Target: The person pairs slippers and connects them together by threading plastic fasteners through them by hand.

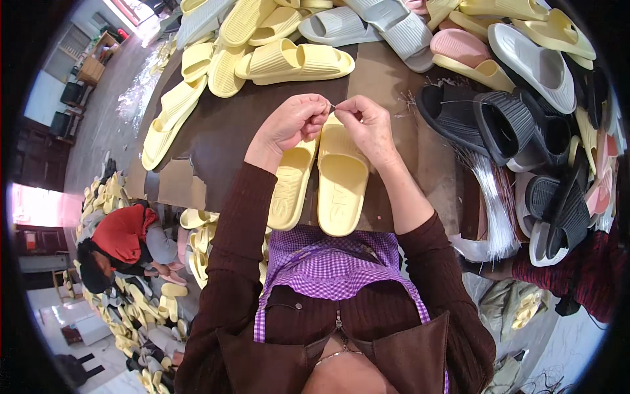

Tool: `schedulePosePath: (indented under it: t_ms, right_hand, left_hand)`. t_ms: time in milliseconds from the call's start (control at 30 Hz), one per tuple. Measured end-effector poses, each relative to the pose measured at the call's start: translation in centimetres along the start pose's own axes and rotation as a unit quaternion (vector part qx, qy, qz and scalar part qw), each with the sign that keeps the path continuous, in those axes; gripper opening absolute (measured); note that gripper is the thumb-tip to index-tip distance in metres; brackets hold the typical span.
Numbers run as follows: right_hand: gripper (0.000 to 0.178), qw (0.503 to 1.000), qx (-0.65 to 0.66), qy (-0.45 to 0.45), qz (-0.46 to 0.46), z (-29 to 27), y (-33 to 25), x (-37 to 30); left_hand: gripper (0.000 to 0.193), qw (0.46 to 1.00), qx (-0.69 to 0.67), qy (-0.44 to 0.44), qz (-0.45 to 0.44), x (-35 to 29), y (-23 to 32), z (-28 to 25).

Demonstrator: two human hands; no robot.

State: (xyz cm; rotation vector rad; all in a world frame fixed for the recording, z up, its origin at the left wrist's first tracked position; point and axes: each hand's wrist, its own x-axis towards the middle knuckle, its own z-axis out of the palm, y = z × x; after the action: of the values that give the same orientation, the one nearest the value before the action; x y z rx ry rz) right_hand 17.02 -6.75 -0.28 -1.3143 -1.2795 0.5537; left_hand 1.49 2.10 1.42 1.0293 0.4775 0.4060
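Note:
A pair of yellow slide sandals, the left slide (291, 190) and the right slide (342, 190), lies side by side in front of me on the brown-covered table (262, 108). Their heels point toward me. Over the far end of the pair, my left hand (296, 121) is closed in a pinch, fingers curled. My right hand (369, 126) pinches close beside it, the fingertips of both nearly touching. A thin strand (333, 106) shows between the fingertips; its ends are hidden. Both hands partly cover the tops of the slides.
Yellow slides (295, 62) and grey slides (341, 26) are heaped along the far edge. Black slides (495, 125) pile up at right, above a bundle of thin clear strands (491, 203). At left, a person in red (121, 230) bends among footwear on the floor.

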Motion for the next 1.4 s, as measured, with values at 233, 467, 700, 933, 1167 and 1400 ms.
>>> schedulePosePath:
  t_ms: [233,467,700,933,1167,1400]
  right_hand:
    - [0.007,1.000,-0.017,0.005,-0.005,0.1,0.1,0.1]
    - [0.006,1.000,-0.013,0.010,0.008,0.4,-0.1,-0.3]
    - [0.006,1.000,-0.005,0.009,0.028,0.3,-0.1,-0.3]
    - [0.010,0.999,0.026,0.024,0.026,0.2,0.5,0.7]
    - [0.017,0.968,-0.225,0.023,-0.108,-6.4,-4.5,-2.9]
    - [0.038,0.953,-0.236,-0.134,0.135,-4.9,-4.2,-12.3]
  left_hand:
    - [0.009,1.000,0.014,-0.002,0.001,0.1,0.0,0.0]
    - [0.006,1.000,0.008,0.021,0.012,0.2,-0.5,0.4]
    - [0.006,0.999,0.036,0.018,-0.003,0.2,-0.6,0.4]
    - [0.012,0.985,0.090,0.130,0.073,0.2,-0.7,0.7]
    - [0.022,0.787,0.451,0.305,0.292,-7.9,-0.3,-2.1]
    - [0.045,0.887,0.301,0.340,0.089,-14.6,-8.5,-2.5]
